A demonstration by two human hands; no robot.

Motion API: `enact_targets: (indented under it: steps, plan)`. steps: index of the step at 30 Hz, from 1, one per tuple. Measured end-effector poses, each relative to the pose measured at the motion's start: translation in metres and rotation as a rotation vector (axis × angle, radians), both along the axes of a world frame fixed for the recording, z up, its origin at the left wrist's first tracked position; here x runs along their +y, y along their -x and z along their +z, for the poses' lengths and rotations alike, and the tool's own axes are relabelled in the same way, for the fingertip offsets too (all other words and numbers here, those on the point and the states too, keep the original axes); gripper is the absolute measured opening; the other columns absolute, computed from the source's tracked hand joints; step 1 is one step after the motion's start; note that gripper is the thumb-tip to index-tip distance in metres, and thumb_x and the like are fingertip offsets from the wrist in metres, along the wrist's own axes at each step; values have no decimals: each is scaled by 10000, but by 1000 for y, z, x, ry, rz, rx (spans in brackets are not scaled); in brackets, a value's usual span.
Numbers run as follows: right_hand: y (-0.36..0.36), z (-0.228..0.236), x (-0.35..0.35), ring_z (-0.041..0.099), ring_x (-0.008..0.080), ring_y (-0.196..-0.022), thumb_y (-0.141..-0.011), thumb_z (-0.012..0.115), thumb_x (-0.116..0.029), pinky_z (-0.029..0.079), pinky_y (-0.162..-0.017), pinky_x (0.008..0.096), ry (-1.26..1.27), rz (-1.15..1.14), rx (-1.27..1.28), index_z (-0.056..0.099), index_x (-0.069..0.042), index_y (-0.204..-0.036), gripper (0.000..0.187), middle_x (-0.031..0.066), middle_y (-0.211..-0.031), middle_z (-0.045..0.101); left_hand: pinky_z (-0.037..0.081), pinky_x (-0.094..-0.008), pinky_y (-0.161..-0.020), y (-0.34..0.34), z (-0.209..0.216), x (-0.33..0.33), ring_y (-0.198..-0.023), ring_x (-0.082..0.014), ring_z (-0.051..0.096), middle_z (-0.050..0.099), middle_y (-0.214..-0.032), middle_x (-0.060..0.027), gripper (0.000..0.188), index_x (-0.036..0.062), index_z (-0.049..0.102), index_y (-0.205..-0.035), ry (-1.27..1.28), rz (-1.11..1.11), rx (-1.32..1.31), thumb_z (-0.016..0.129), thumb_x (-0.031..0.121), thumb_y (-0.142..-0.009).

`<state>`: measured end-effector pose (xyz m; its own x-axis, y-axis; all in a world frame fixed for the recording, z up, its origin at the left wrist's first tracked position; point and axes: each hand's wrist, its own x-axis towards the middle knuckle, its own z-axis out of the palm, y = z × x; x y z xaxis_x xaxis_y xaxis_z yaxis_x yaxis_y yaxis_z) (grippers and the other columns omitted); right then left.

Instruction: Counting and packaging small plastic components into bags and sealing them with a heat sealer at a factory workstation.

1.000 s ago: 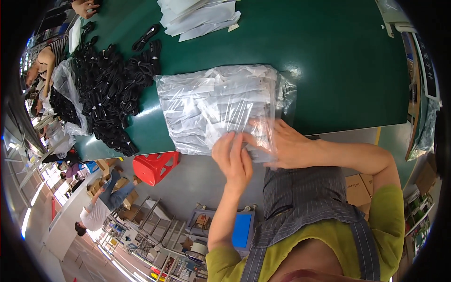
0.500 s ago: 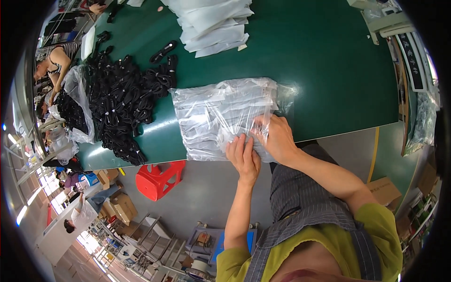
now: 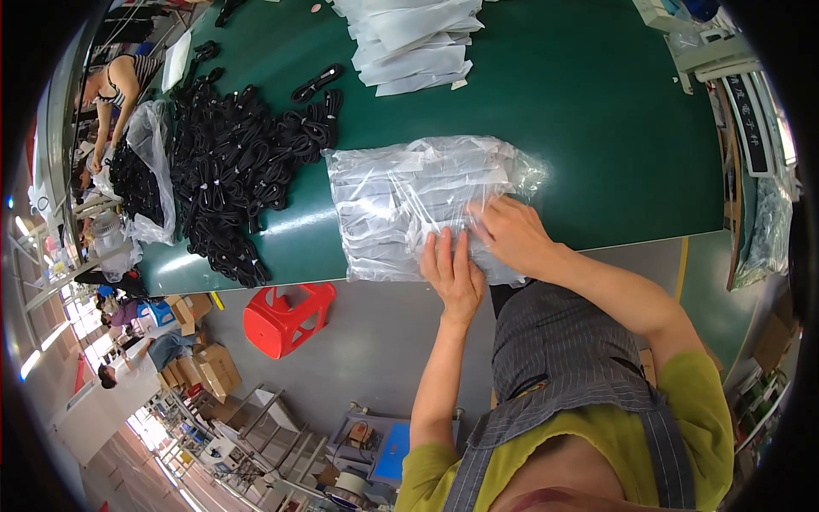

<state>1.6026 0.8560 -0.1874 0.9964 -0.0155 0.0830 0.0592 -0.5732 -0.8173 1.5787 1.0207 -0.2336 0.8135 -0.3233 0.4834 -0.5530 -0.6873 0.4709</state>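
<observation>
A large clear plastic bag [image 3: 367,200] lies flat at the table's near edge, filled with several white-grey flat packets stacked in rows. My left hand [image 3: 454,275] rests on the bag's near side, its fingers stretched out and pressing on the plastic. Just right of it, my right hand [image 3: 516,237] has its fingers bent and pinched on the bag's plastic near its right end. The fingertips are partly hidden by the shiny film. Beyond the hands, the bag's loose right end [image 3: 531,171] is crumpled.
Coiled black cables [image 3: 230,162] are heaped on the green table [image 3: 597,128] at left, with one separate coil [image 3: 316,83]. A stack of white packets [image 3: 414,43] lies at the far side. Below the table edge stands a red stool [image 3: 286,320]. Another person [image 3: 124,81] works at far left.
The view has shifted slightly. My right hand stays at the bag's right part, its fingers now bent further over the plastic. The loose right end looks more bunched up than before.
</observation>
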Motion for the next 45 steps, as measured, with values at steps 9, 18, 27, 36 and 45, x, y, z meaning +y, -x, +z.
enact_targets:
  steps: [9, 18, 27, 36, 45]
  plan:
    - [-18, 5, -8, 648, 318, -781, -792, 649, -103, 524, -685, 418, 217, 162, 82, 604, -10, -918, 163, 136, -873, 629, 325, -516, -1039, -4, 2, -5, -1319, -388, 407, 516, -1349, -147, 382, 16, 595, -1260, -44, 22, 17, 492, 120, -907]
    - [13, -10, -35, 621, 278, -747, -760, 702, -32, 514, -657, 394, 119, 75, -262, 563, -52, -890, 192, 82, -843, 577, 328, -523, -1051, -6, 9, -11, -1295, -389, 427, 522, -1332, -151, 331, 3, 609, -1202, -65, 85, 31, 504, 93, -902]
    - [42, 12, -84, 581, 303, -1027, -807, 737, -132, 477, -856, 400, -48, 157, 88, 587, -57, -1057, 301, 99, -1035, 606, 493, -406, -859, 98, 42, -17, -1097, -309, 581, 542, -1263, -194, 245, -16, 548, -1193, 675, 335, 848, 519, 90, -974]
    - [27, -25, -74, 564, 241, -900, -654, 803, -187, 392, -853, 376, 256, 627, -48, 566, -50, -920, 382, 73, -934, 579, 503, -286, -645, 89, 0, -47, -824, -188, 661, 661, -1001, -136, 453, -35, 553, -1193, 1106, 80, 1450, 442, 377, -1043]
    - [14, -34, -23, 627, 244, -885, -727, 650, -166, 480, -786, 390, 331, 629, -65, 642, -56, -822, 146, 83, -848, 643, 350, -232, -513, 85, 17, -30, -521, -92, 475, 530, -590, -18, 292, -1, 642, -916, 1028, 172, 1465, 542, 256, -1012]
